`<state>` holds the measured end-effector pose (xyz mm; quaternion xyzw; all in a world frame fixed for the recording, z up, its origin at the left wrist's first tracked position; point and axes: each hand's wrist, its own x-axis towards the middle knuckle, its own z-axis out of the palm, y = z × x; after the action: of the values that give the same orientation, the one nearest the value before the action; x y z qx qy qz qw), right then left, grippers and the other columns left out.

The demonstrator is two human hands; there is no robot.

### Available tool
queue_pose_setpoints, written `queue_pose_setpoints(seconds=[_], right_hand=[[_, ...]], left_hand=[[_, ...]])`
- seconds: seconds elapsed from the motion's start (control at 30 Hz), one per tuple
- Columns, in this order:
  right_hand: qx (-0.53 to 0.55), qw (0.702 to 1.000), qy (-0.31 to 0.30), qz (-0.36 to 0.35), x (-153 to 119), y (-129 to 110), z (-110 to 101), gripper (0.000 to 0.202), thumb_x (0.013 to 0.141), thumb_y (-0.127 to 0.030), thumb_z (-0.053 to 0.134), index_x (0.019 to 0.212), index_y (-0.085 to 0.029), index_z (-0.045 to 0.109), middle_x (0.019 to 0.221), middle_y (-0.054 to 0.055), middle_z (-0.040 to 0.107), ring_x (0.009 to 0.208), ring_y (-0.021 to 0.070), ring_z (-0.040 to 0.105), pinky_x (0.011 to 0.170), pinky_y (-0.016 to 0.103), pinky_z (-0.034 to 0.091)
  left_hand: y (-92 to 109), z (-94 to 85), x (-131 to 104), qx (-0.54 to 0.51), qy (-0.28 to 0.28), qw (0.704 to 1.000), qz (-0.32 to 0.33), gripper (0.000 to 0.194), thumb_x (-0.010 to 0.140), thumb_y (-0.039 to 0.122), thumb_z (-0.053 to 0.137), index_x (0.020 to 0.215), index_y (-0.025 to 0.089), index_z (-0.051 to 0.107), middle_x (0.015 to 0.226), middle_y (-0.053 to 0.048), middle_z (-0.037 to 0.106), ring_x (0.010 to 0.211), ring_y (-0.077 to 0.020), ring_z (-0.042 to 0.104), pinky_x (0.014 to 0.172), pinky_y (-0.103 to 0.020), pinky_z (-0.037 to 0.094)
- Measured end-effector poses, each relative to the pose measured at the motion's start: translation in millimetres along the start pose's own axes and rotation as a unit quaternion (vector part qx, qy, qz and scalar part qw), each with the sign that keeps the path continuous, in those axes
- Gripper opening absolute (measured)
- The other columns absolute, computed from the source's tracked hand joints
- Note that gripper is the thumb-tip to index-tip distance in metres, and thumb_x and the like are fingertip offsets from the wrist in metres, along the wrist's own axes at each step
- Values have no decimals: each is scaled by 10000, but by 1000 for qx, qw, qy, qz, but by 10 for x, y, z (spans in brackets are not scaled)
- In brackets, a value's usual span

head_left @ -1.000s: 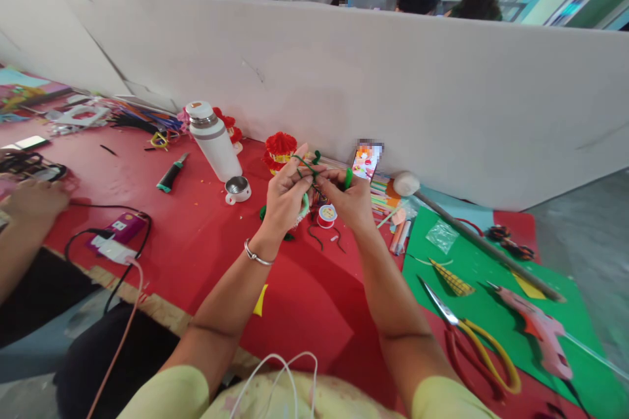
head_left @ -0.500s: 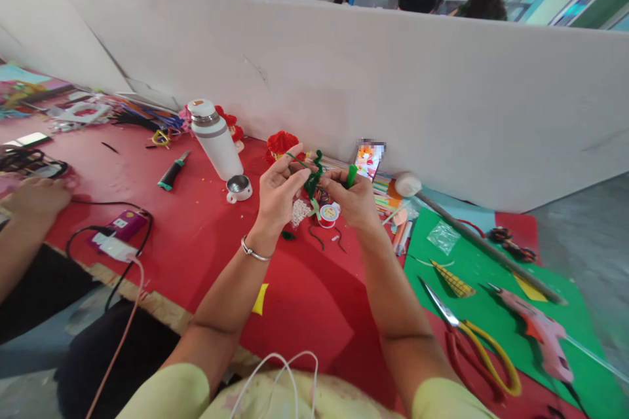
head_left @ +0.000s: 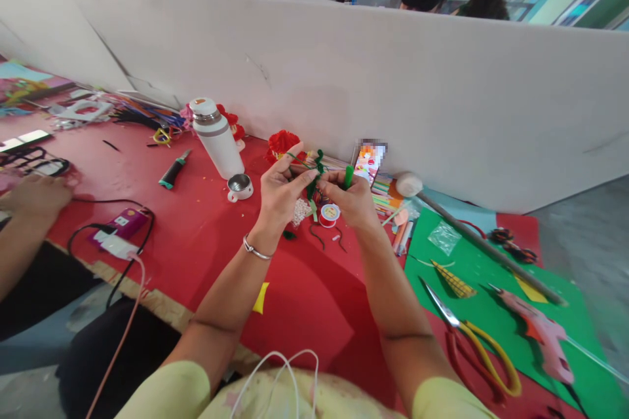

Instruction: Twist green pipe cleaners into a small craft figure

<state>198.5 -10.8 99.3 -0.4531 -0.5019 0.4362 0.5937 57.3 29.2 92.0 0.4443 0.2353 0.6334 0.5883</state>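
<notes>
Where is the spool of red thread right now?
In the head view, the spool of red thread sits just below the two hands, on the red tabletop, right of the pale beads.

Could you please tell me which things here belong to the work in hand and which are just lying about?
In the work:
- green fuzzy wire, held between left hand and right hand
- perhaps the beads and spool close by

Apparently just lying about:
- white flask
- small cup
- purple device

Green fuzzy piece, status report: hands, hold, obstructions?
Left hand, right hand: both pinching green fuzzy piece. Piece raised above red table. Pale beads, red spool nearby; no obstruction visible.
</notes>
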Motion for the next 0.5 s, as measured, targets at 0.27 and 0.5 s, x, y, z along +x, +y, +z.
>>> queue_pose_setpoints(seconds=[0.27,0.5], right_hand=[[1,1000,-15,2,7,31,2,290,722,-456,857,708,-205,713,590,-24,620,538,98,488,511,257,410],[-1,1000,-10,7,-2,3,7,265,714,-439,851,715,-207,723,596,-17,637,543,104,502,515,263,424]], left_hand=[[1,-16,23,-11,27,1000,4,788,695,178,953,1442,257,717,604,77,624,450,-40,368,407,-219,271],[-4,-24,26,-21,51,998,14,758,684,183,959,1401,305,746,645,76,635,453,-31,332,392,-223,249]])
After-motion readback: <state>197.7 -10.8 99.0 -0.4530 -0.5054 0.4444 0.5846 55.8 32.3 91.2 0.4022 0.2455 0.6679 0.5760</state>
